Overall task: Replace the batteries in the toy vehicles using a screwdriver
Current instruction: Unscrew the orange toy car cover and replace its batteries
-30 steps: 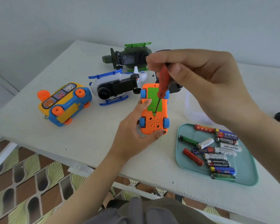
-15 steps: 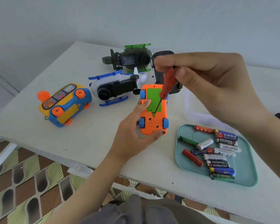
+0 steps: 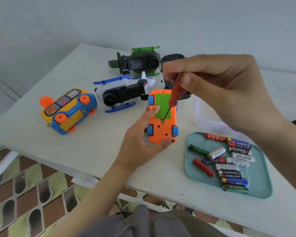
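My left hand (image 3: 140,142) grips an orange toy car (image 3: 161,132) with blue wheels, turned underside up above the table. A green battery cover (image 3: 162,106) fills the upper part of its underside. My right hand (image 3: 219,86) pinches a red-handled screwdriver (image 3: 173,96) between thumb and fingers. The tip sits in the screw at the cover's lower edge. A teal tray (image 3: 261,185) at the right holds several loose AA batteries (image 3: 229,161).
On the white table (image 3: 92,147) lie a yellow and blue toy bus (image 3: 67,110), a white and blue toy helicopter (image 3: 121,94) and a green toy vehicle (image 3: 138,62), all upside down. A dark toy (image 3: 171,59) and a clear container (image 3: 207,120) sit behind my right hand.
My right hand and the screwdriver handle have shifted slightly right while the tip stays in the screw. The orange car stays in my left hand.
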Demonstrator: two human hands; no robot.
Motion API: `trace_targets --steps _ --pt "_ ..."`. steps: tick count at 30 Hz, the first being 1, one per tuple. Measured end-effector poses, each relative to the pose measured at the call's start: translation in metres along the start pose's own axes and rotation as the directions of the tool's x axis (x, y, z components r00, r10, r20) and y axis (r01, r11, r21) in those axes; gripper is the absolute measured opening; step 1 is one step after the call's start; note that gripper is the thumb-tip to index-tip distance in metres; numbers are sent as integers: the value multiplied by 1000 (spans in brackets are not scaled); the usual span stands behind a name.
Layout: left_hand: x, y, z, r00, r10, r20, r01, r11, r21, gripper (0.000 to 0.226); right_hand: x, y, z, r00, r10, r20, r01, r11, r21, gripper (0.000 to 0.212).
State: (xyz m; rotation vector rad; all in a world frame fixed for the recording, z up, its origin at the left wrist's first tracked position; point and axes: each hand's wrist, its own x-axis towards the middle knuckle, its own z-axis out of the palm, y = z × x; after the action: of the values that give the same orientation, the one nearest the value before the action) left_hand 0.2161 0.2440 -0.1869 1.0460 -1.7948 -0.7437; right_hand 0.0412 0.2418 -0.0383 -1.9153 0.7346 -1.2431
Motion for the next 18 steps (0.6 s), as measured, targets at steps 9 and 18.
trace_targets --steps 9,18 --pt "1 1 0 1000 -5 5 5 1000 9 75 -1 4 1 996 -85 24 88 981 -173 29" --pt "1 2 1 1000 -5 -14 5 1000 17 75 0 4 7 994 -68 -89 52 985 -166 28"
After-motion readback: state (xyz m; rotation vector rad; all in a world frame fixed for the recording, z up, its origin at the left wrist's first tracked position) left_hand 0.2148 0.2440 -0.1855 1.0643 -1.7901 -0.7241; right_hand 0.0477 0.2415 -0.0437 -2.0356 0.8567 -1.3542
